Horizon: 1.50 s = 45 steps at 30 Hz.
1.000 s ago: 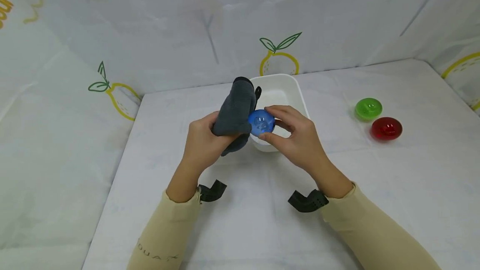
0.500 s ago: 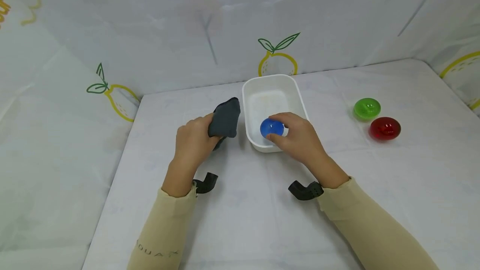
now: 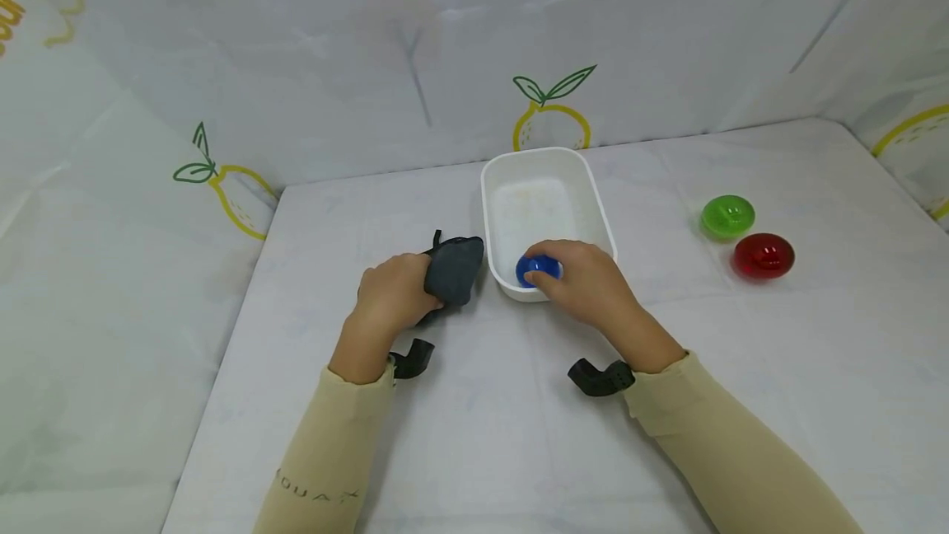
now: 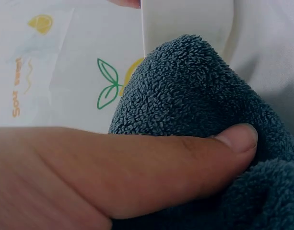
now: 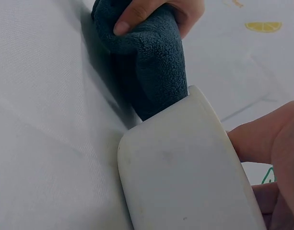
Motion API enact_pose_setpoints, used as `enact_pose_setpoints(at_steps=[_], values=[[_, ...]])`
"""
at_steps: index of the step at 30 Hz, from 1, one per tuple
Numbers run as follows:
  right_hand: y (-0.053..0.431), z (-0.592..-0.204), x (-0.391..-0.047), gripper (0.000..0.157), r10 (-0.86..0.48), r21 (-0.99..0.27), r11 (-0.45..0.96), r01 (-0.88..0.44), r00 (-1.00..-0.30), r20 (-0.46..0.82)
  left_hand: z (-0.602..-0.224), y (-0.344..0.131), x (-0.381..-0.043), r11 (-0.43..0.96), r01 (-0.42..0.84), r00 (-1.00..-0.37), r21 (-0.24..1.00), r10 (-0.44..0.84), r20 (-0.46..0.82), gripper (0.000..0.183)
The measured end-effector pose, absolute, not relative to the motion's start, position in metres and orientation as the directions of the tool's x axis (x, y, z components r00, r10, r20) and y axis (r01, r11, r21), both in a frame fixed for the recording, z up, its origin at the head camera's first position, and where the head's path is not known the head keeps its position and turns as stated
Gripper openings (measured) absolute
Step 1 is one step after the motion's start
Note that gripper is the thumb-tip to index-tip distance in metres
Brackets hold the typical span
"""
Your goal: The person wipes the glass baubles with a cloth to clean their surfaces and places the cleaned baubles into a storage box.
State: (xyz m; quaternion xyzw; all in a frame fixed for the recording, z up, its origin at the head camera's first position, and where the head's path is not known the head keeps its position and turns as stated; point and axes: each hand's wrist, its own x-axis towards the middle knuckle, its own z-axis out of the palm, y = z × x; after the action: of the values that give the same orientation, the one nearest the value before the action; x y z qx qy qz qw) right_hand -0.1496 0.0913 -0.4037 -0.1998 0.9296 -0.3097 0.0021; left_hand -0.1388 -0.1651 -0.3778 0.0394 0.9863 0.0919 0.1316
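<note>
My left hand (image 3: 393, 297) grips a bunched dark blue-grey terry towel (image 3: 454, 270) low over the table, left of a white plastic tub (image 3: 544, 156). In the left wrist view the thumb (image 4: 185, 163) lies along the looped towel (image 4: 170, 86). Between thumb and fingers my right hand (image 3: 586, 278) pinches a shiny blue ball (image 3: 532, 267) inside the tub's near end. From the right wrist camera, the tub's wall (image 5: 180, 163) hides the ball, and the towel (image 5: 161, 67) shows just beyond the tub.
A green transparent ball (image 3: 728, 217) and a red one (image 3: 764, 255) lie close together on the right side of the white-covered table (image 3: 489, 435). Behind the table hangs a white sheet (image 3: 334, 48) printed with lemons.
Towel and ball were together in front of the tub; the left hand has carried the towel left and down to the table. The right hand has lowered the blue ball into the tub.
</note>
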Motion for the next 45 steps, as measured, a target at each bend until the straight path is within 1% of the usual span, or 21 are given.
enact_pose_setpoints(at_steps=[4,8,13,17,22,28,31,36,39,45], values=[[0.091,-0.403,-0.151,0.024,-0.427,-0.56,0.726,-0.398,-0.9,0.087,-0.379,-0.164,-0.138,0.98,0.062,-0.96,0.189,0.111,-0.258,0.044],[0.09,-0.402,-0.152,0.024,-0.474,-0.551,0.704,-0.449,-0.874,0.106,-0.38,-0.165,-0.137,0.982,0.064,-0.96,0.179,0.11,-0.258,0.045],[0.089,-0.401,-0.151,0.028,-0.488,-0.571,0.679,-0.462,-0.865,0.118,-0.38,-0.165,-0.136,0.981,0.07,-0.961,0.182,0.115,-0.25,0.046],[0.091,-0.397,-0.15,0.029,-0.465,-0.587,0.676,-0.445,-0.876,0.128,-0.379,-0.165,-0.135,0.979,0.072,-0.961,0.191,0.119,-0.248,0.047],[0.105,-0.39,-0.154,0.028,-0.36,-0.61,0.69,-0.391,-0.916,0.18,-0.378,-0.164,-0.136,0.978,0.074,-0.962,0.196,0.122,-0.244,0.048],[0.14,-0.374,-0.167,0.031,-0.154,-0.608,0.743,-0.281,-0.955,0.254,-0.378,-0.163,-0.136,0.977,0.078,-0.963,0.197,0.125,-0.237,0.048],[0.165,-0.368,-0.174,0.039,-0.042,-0.605,0.777,-0.176,-0.973,0.228,-0.378,-0.163,-0.136,0.977,0.078,-0.963,0.197,0.124,-0.238,0.048],[0.215,-0.372,-0.183,0.05,0.117,-0.582,0.813,-0.013,-0.976,0.185,-0.378,-0.162,-0.136,0.978,0.078,-0.962,0.195,0.125,-0.244,0.048],[0.241,-0.379,-0.185,0.056,0.186,-0.567,0.82,0.073,-0.972,0.144,-0.378,-0.161,-0.135,0.978,0.078,-0.96,0.192,0.125,-0.248,0.048],[0.27,-0.39,-0.186,0.075,0.261,-0.501,0.833,0.235,-0.965,-0.019,-0.378,-0.16,-0.135,0.979,0.076,-0.96,0.187,0.123,-0.252,0.047]])
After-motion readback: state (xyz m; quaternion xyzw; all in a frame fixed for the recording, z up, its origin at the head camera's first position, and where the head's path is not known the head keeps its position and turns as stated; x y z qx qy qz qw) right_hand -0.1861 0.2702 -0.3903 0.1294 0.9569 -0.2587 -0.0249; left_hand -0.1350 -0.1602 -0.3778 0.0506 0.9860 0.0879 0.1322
